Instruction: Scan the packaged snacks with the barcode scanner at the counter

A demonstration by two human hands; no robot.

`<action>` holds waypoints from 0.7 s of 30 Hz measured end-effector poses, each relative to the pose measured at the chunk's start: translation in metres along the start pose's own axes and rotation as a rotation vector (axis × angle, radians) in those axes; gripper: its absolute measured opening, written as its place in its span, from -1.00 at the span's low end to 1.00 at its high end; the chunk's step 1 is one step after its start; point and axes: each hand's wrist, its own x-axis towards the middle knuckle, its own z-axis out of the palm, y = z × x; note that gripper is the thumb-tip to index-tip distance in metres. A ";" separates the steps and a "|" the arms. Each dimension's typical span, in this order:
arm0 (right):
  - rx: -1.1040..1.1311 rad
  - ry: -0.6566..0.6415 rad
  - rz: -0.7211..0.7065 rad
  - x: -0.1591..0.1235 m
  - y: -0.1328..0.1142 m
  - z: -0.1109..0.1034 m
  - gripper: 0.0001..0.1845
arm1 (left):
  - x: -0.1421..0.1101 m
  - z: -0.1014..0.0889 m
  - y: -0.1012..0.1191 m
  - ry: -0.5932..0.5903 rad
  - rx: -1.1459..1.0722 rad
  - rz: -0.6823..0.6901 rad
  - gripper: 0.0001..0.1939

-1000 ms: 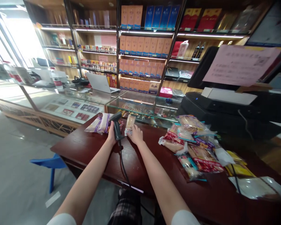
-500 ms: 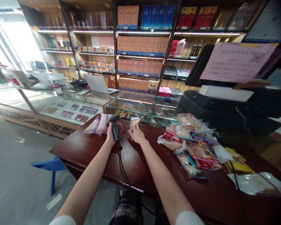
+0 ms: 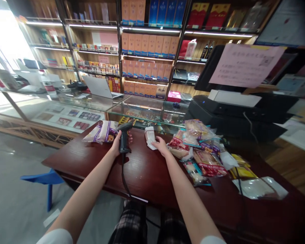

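Note:
My left hand (image 3: 116, 144) is wrapped round the handle of a black barcode scanner (image 3: 124, 137), its head tilted up and its cable running down over the table edge. In my right hand (image 3: 161, 145) is a small white packet (image 3: 150, 136), gripped by its lower right corner; its print is too blurred to read. Just left of the scanner lie purple-and-white food packets (image 3: 101, 132). To the right of my right hand is a pile of packaged snacks (image 3: 205, 145) in red, blue and purple wrappers.
The dark red table (image 3: 147, 179) spans the front. Behind it stands a glass display case (image 3: 152, 115) with a laptop (image 3: 99, 87) farther left. A black checkout terminal (image 3: 213, 108) with a pink sheet rises at right. A blue stool (image 3: 47, 178) is at lower left.
My right hand has shifted right and now holds the packet by its lower corner, with more of its white face showing. The scanner stays in my left hand. The whole view has shifted slightly.

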 end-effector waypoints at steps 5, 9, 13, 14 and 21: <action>-0.022 -0.041 -0.080 -0.001 0.001 0.000 -0.33 | -0.005 0.003 -0.005 -0.106 0.105 -0.084 -0.51; -0.063 -0.001 -0.137 -0.003 0.000 0.000 -0.33 | -0.002 0.000 -0.010 -0.222 0.172 -0.100 -0.55; -0.070 0.060 -0.145 -0.004 0.001 0.000 -0.33 | 0.002 -0.006 -0.017 -0.302 0.282 -0.035 -0.49; -0.065 0.066 -0.145 -0.004 0.002 0.000 -0.34 | 0.003 -0.007 -0.019 -0.316 0.307 -0.018 -0.47; -0.033 0.035 -0.124 -0.004 0.001 0.002 -0.33 | 0.002 -0.008 -0.021 -0.332 0.373 -0.009 -0.43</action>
